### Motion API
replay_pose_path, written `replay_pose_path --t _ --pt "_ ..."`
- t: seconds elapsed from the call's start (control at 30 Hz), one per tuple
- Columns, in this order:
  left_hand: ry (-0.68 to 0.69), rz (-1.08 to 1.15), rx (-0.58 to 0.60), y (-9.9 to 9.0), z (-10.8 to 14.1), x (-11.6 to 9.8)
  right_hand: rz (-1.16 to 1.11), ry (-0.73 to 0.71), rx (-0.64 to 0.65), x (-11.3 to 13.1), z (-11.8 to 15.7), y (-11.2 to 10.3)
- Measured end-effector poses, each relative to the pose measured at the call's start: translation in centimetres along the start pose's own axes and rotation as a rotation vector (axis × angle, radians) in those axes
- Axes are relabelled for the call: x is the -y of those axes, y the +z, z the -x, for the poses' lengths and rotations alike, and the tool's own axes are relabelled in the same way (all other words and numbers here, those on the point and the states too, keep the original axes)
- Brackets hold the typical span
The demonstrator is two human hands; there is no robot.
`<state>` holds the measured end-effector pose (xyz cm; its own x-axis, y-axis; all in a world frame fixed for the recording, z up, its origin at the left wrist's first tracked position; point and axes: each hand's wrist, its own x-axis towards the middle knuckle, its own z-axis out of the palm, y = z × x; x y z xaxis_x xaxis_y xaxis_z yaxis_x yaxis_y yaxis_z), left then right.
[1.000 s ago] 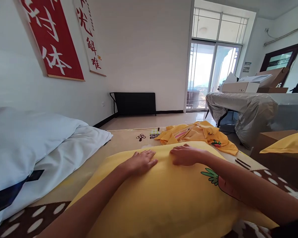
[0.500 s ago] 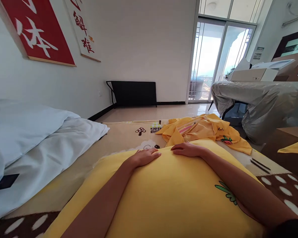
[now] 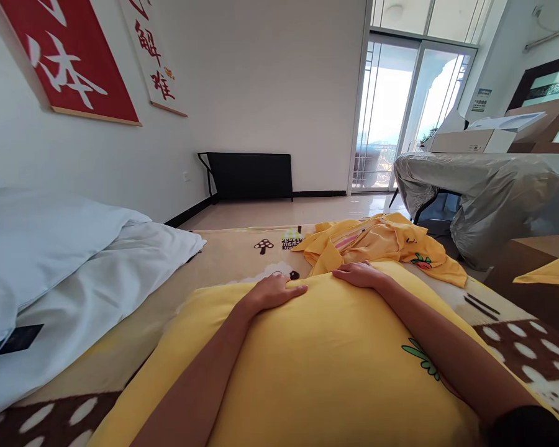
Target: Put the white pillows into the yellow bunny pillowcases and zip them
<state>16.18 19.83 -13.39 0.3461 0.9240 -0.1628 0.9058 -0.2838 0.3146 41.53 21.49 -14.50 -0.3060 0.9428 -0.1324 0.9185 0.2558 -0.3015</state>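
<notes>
A plump yellow pillow (image 3: 326, 366) with a green leaf print fills the front of the view. My left hand (image 3: 272, 292) rests on its far edge, fingers bent over the rim and thumb spread out to the right. To the right, my right hand (image 3: 358, 274) lies flat along the same edge with its fingers pointing left. Both are open and pressed against the fabric, with a gap between them. Some left fingertips are hidden behind the edge. Just beyond the pillow lies a crumpled yellow garment (image 3: 372, 242) with a carrot-like print.
Under the pillow spreads a beige and brown patterned blanket (image 3: 233, 248). White bedding (image 3: 97, 292) is heaped at the left. A plastic-covered table (image 3: 475, 167) carries boxes (image 3: 466, 141) at the right. A black folded panel (image 3: 251, 177) leans against the far wall.
My right hand has slid a little to the right along the pillow's edge. My left thumb has spread outward, and the gap between the hands has grown slightly.
</notes>
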Motion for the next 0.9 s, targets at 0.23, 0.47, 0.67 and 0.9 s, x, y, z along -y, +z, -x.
replay_pose_path --t 0.23,0.47,0.67,0.9 --pt "0.063 0.091 -0.117 0.6 0.1 -0.2 -0.003 0.029 -0.007 0.0 0.4 -0.3" --pt "0.03 0.401 -0.314 2.0 1.1 -1.0 0.0 0.023 -0.044 -0.2 0.9 -0.6" --pt "-0.026 0.594 -0.302 1.7 2.5 -1.4 0.061 0.06 -0.154 0.4 1.4 -0.5" --pt "-0.069 0.368 -0.331 0.8 2.0 0.3 0.066 0.143 -0.184 0.0 2.9 -0.4"
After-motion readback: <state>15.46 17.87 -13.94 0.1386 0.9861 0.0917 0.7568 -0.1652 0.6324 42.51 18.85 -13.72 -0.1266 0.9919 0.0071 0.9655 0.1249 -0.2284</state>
